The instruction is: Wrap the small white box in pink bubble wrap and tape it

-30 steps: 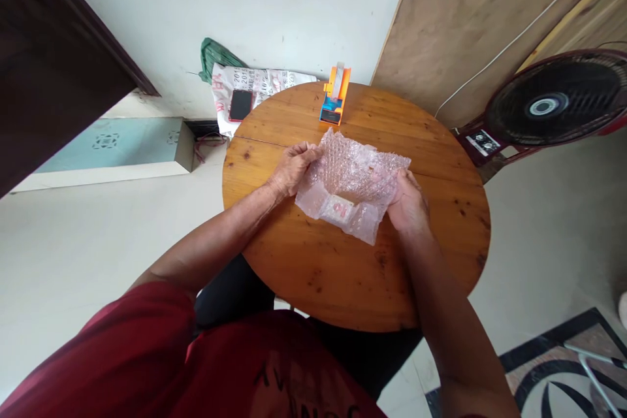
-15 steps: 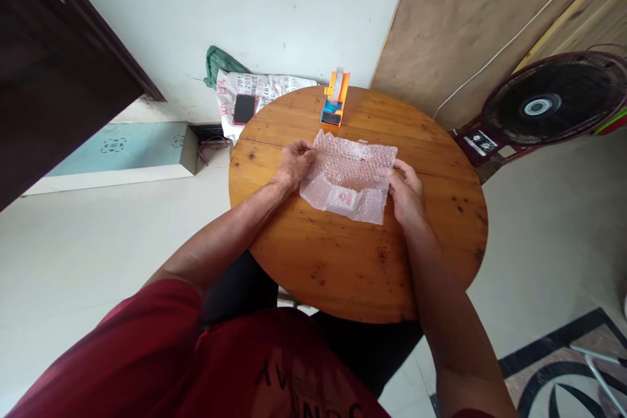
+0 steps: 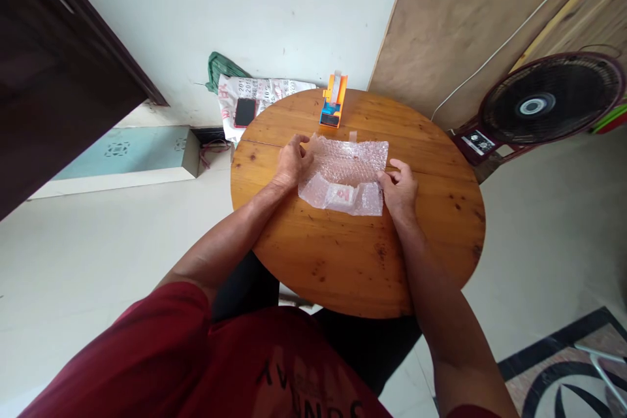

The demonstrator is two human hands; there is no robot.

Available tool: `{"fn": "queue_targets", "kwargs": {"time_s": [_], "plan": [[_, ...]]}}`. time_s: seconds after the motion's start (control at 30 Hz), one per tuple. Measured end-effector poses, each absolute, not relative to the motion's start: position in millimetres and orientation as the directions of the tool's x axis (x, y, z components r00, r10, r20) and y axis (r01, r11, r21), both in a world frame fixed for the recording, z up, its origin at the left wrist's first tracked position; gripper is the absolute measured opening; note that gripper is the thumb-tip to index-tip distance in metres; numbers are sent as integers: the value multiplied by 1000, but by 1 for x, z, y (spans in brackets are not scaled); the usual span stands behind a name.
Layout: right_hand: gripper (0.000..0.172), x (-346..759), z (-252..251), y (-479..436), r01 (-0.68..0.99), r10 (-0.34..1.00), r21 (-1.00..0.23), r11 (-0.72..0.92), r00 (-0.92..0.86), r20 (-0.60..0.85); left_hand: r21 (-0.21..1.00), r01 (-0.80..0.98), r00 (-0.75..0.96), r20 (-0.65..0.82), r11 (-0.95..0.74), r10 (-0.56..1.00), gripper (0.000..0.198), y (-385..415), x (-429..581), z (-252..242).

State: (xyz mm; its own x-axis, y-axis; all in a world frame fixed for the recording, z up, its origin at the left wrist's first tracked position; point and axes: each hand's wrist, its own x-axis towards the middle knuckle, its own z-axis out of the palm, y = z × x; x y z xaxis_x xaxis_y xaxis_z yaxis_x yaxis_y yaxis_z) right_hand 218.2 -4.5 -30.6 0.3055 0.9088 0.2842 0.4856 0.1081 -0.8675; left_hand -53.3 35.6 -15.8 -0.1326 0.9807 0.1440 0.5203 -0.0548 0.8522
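Your left hand (image 3: pixel 292 162) pinches the left edge of the bubble wrap (image 3: pixel 345 166); your right hand (image 3: pixel 401 191) touches its right edge, pinch indeterminable.

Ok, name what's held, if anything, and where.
Bubble wrap, touched at its left edge by the left hand, right edge by the right hand; actual grip unclear.

Left hand (image 3: pixel 290 163) and right hand (image 3: pixel 401 193) curl inward, apart.

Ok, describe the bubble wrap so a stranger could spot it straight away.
On the round wooden table, look between the left hand and right hand. The bubble wrap there is a clear, dimpled sheet, unlike the solid orange-and-blue tape dispenser beyond it.
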Motion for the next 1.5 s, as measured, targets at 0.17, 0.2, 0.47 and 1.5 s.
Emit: {"fn": "queue_targets", "kwargs": {"time_s": [0.17, 0.2, 0.47, 1.5], "plan": [[51, 224, -29, -8, 601, 899, -793, 98, 289, 329, 758, 647, -128, 216, -83, 968, 39, 32, -53, -10], [51, 225, -28, -8, 604, 898, -791, 99, 288, 332, 735, 670, -131, 255, -105, 958, 39, 31, -54, -8], [48, 222, -22, -14, 615, 892, -779, 122, 275, 358, 584, 729, -16, 536, -356, 844, 10, 22, -54, -4], [30, 219, 18, -45, 620, 947, -717, 319, -185, 261, 938, 279, 604, -5, -205, 797, 27, -16, -70, 56]]}}
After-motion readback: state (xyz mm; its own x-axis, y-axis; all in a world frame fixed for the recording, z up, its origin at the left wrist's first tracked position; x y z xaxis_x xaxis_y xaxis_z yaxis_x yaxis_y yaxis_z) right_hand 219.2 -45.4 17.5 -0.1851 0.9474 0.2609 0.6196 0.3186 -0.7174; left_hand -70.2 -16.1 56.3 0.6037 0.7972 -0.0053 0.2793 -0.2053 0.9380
